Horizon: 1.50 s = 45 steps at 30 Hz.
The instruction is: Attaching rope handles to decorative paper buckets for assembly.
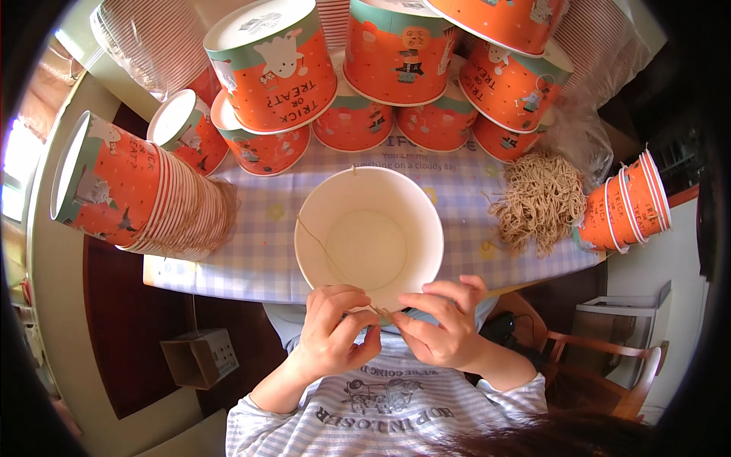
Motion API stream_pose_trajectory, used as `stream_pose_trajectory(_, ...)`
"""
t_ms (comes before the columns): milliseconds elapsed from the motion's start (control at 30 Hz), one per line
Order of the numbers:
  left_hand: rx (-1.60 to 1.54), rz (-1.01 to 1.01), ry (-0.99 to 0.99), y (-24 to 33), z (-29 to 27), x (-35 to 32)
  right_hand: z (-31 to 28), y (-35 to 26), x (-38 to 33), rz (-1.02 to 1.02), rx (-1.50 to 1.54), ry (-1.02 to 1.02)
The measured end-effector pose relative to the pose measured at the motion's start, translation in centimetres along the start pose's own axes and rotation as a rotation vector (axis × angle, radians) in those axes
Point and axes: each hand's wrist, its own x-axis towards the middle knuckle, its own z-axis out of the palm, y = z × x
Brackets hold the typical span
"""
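A white-lined paper bucket stands at the near edge of the table, its mouth facing up toward me. Just past its near rim, a short piece of tan twine is pinched by both hands. My left hand is closed, with thumb and forefinger together at the twine's left side. From the right, my right hand pinches it between thumb and forefinger, the other fingers raised over the rim. A thin strand trails across the bucket's inside left wall. Another bit of twine shows at the far rim.
Orange paper buckets are stacked upside down along the back of the checked tablecloth. Nested stacks lie at the left and right. A tangled twine heap sits beside the right stack. A wooden chair stands lower right.
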Motion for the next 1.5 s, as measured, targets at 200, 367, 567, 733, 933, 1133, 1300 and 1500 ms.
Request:
stream_pose_trajectory(200,0.139,-0.018,-0.094,0.5,-0.1,0.4,-0.1,-0.9,-0.9,0.051,-0.033,0.030)
stream_pose_trajectory(367,0.089,0.036,-0.057,-0.5,0.1,0.1,-0.3,-1.6,-1.4,0.183,0.179,-0.087)
stream_pose_trajectory(567,-0.080,0.142,0.001,-0.9,-0.4,-0.5,-0.4,-1.2,-1.4,0.179,0.259,-0.190)
stream_pose_trajectory(733,-0.119,0.176,0.035,-0.7,-0.6,-1.0,-0.1,-0.2,-0.8,0.055,0.157,-0.016)
stream_pose_trajectory(933,0.015,0.160,0.113,-0.9,-1.4,-1.5,-0.4,0.1,1.8,-0.010,0.042,-0.156)
stream_pose_trajectory(1133,-0.093,0.156,0.037,-1.6,-2.0,-0.7,0.6,1.2,2.0,0.017,0.286,-0.106)
stream_pose_trajectory(1300,-0.199,0.226,-0.203,-1.5,-3.0,0.7,0.6,3.1,2.1,0.100,0.440,-0.014)
stream_pose_trajectory(1500,-0.119,0.443,-0.493,1.1,-1.9,1.9,1.4,4.9,3.0,0.039,0.451,0.029)
